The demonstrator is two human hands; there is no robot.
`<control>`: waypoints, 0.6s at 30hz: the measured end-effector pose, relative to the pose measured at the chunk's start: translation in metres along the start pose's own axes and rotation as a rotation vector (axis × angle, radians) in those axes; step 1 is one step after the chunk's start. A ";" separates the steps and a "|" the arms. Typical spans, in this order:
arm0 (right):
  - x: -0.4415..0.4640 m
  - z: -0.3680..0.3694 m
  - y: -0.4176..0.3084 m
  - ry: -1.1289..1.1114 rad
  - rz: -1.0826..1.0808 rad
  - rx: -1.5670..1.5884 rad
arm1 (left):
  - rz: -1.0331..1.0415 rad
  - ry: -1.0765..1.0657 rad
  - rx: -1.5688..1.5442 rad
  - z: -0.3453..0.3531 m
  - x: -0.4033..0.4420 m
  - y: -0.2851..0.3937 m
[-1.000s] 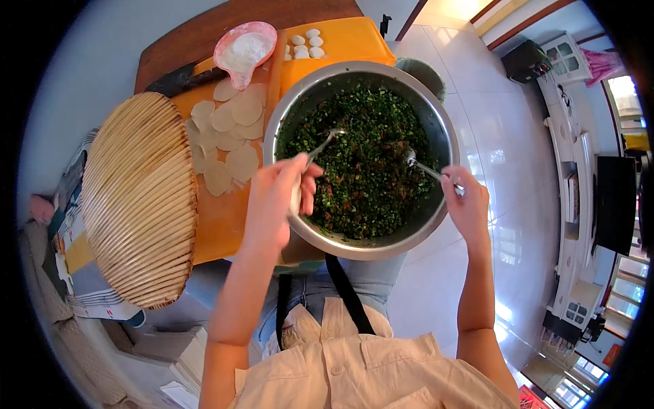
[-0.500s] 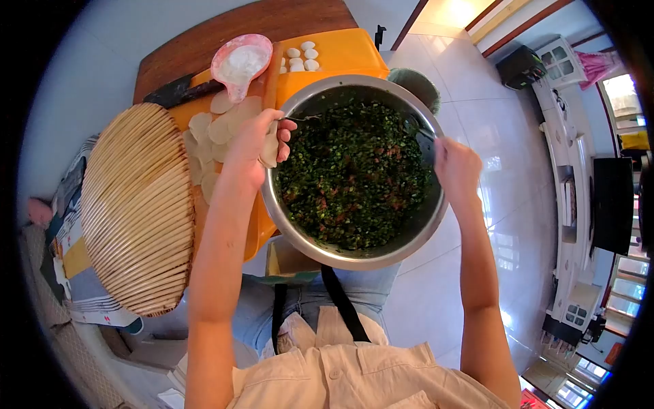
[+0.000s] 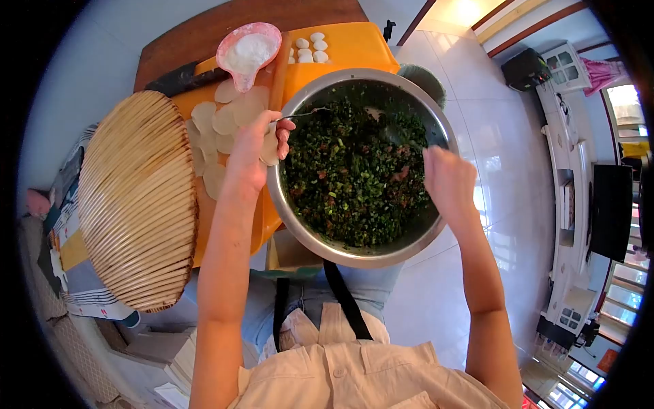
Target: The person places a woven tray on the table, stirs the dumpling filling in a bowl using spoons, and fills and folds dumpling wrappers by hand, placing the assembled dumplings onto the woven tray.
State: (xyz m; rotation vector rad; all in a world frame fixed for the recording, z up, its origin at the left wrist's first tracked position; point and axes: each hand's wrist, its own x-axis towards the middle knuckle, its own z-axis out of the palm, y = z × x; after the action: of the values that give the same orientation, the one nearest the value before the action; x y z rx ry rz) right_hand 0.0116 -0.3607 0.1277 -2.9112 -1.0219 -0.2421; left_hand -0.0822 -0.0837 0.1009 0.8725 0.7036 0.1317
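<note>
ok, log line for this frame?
left hand: dough wrapper, metal utensil | right hand: closed over bowl, grip blurred | steel bowl: chopped green filling | loose wrappers: left of bowl

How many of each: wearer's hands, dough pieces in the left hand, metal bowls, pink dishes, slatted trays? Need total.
Left hand and right hand: 2
Dough piece: 1
Metal bowl: 1
Pink dish: 1
Slatted tray: 1
Total: 6

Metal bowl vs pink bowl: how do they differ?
Size: the metal bowl is much larger than the pink bowl.
Shape: the metal bowl is round; the pink bowl narrows to a tapered end.
Contents: the metal bowl holds a chopped green mix with reddish bits; the pink bowl holds white powder.
Shared: both are open-topped.
</note>
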 end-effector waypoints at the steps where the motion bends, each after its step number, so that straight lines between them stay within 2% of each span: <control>1: 0.012 0.018 0.002 -0.033 -0.022 0.019 | -0.002 0.002 0.002 0.000 -0.001 0.000; 4: 0.032 0.050 -0.022 -0.075 -0.153 0.199 | 0.002 -0.008 0.044 0.004 -0.004 0.002; 8: 0.008 0.037 -0.044 -0.172 -0.439 0.170 | -0.006 -0.022 0.098 0.006 -0.002 0.003; 11: -0.022 0.008 -0.027 -0.168 -0.508 0.183 | -0.045 -0.063 0.113 0.005 0.004 0.002; 14: -0.043 -0.026 -0.019 -0.094 -0.455 0.106 | -0.065 -0.071 0.270 0.011 0.002 0.011; 17: -0.059 -0.049 -0.033 -0.154 -0.419 0.139 | -0.044 -0.020 0.408 0.019 0.014 0.020; 18: -0.058 -0.044 -0.039 -0.168 -0.458 0.160 | -0.046 -0.066 0.489 0.025 0.015 0.025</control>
State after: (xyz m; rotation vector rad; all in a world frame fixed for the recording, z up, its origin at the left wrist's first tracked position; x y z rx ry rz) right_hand -0.0633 -0.3708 0.1614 -2.5534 -1.6432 0.0705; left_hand -0.0510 -0.0785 0.1228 1.3199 0.7049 -0.1163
